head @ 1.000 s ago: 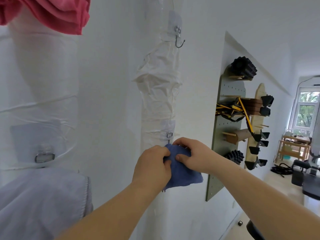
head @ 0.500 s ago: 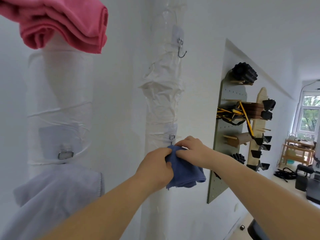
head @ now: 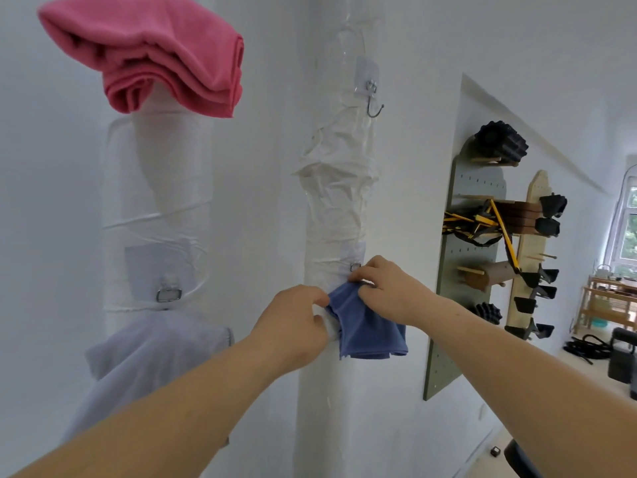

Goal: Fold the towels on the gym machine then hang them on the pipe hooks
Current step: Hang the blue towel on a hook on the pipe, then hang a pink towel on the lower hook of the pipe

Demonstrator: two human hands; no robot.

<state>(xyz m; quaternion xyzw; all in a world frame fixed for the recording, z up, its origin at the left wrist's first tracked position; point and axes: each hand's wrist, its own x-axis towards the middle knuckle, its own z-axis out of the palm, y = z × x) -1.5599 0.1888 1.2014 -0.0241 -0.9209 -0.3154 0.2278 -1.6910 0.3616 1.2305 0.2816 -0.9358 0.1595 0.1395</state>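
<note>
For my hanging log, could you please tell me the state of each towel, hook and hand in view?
blue towel: top pinched against the right pipe; hooked or not, cannot tell.
pink towel: folded, draped high on the left pipe.
grey towel: hanging low on the left pipe.
upper hook: bare.
left hand: pinching blue towel.
right hand: pinching blue towel.

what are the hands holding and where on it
Both the left hand and right hand pinch the blue towel at its bunched top edge.
</note>
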